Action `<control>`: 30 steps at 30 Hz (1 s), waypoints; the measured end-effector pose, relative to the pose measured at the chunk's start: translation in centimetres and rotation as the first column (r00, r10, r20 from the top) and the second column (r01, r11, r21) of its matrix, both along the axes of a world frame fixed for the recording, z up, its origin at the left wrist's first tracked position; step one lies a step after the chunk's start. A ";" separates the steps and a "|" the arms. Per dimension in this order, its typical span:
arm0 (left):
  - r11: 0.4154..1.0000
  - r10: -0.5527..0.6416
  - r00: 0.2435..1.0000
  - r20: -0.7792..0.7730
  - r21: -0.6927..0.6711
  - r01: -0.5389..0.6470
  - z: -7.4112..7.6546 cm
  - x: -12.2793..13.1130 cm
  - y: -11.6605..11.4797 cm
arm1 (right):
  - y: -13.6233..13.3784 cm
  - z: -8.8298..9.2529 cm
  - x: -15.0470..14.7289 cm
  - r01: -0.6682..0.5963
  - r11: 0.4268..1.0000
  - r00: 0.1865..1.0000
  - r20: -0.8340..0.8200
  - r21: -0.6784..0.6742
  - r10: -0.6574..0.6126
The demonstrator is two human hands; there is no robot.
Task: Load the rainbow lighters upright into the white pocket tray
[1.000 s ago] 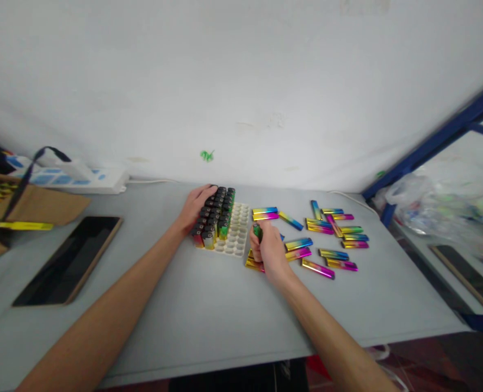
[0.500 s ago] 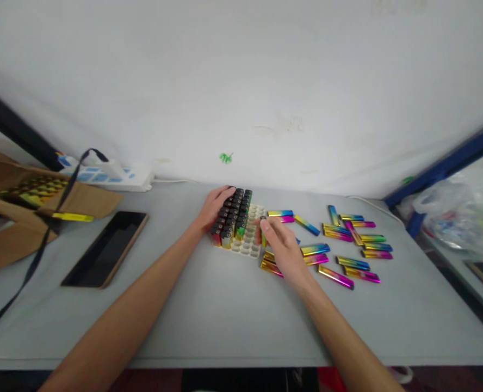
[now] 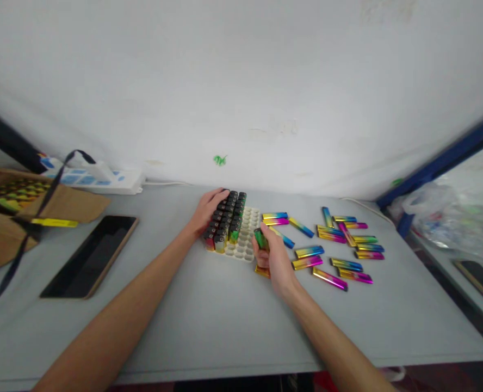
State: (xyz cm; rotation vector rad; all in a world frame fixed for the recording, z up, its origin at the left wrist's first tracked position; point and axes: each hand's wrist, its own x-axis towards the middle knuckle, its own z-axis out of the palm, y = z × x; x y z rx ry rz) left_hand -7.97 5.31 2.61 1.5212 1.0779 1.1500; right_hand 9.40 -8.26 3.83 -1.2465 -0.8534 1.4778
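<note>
Most slots: tray (image 3: 247,242) holds lighters (image 3: 225,218) on its left; right columns empty.
Right hand (image 3: 273,260): grips green lighter (image 3: 259,238) just right of tray.
Left hand (image 3: 206,210): open, resting against tray's left side.
Unplaced: many loose lighters (image 3: 339,239), desk (image 3: 209,316) right.

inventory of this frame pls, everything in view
tray: one, white, table centre, right columns empty
racked lighters: about thirty, black-topped, upright in the tray's left part
loose lighters: about twenty, rainbow metallic, flat on the table right of the tray
green lighter: one, green, at the tray's right edge
phone: one, black, table left
power strip: one, white and blue, by the wall, left
box: one, brown cardboard, far left
bag: one, clear plastic, far right
table: one, grey
left hand: against the racked lighters' left side
right hand: holds the green lighter
</note>
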 end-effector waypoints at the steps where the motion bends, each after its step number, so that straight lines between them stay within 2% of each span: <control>1: 1.000 0.000 1.000 -0.002 -0.002 0.000 0.0 0.0 0.0 | 0.0 0.2 0.0 0.011 1.000 1.000 0.006 -0.014 -0.011; 5: 1.000 0.019 1.000 0.000 -0.007 -0.019 -0.1 0.0 0.0 | 0.0 0.4 0.1 -0.006 1.000 1.000 0.024 -0.018 0.007; 12: 1.000 -0.012 1.000 0.012 0.012 0.012 -0.2 -0.1 0.0 | 0.0 -0.5 -0.1 0.003 0.999 0.994 0.106 0.036 -0.007; 16: 1.000 -0.004 1.000 0.009 0.009 0.004 -0.2 -0.1 0.1 | 0.1 -0.4 -0.1 -0.020 0.998 0.999 0.032 0.058 0.018; 19: 1.000 0.003 1.000 0.000 0.001 -0.003 -0.4 -0.1 0.2 | 0.1 -0.2 0.1 -0.059 0.986 0.998 0.010 0.154 0.058; 21: 1.000 0.007 1.000 -0.004 0.002 -0.007 -0.5 -0.1 0.2 | -0.1 -0.1 0.2 -0.094 0.965 0.994 0.085 0.246 0.076; 24: 1.000 0.012 1.000 -0.008 0.005 -0.012 -0.7 -0.1 0.4 | -0.3 0.0 0.5 -0.173 0.908 0.956 0.288 0.381 0.062; 28: 1.000 0.013 1.000 -0.008 0.005 -0.013 -0.9 -0.2 0.4 | -0.5 0.1 0.5 -0.186 0.820 0.873 0.474 0.542 -0.115; 30: 1.000 0.013 1.000 -0.007 0.006 -0.013 -1.0 -0.2 0.3 | -0.5 0.0 0.4 -0.188 0.825 0.837 0.526 0.534 -0.150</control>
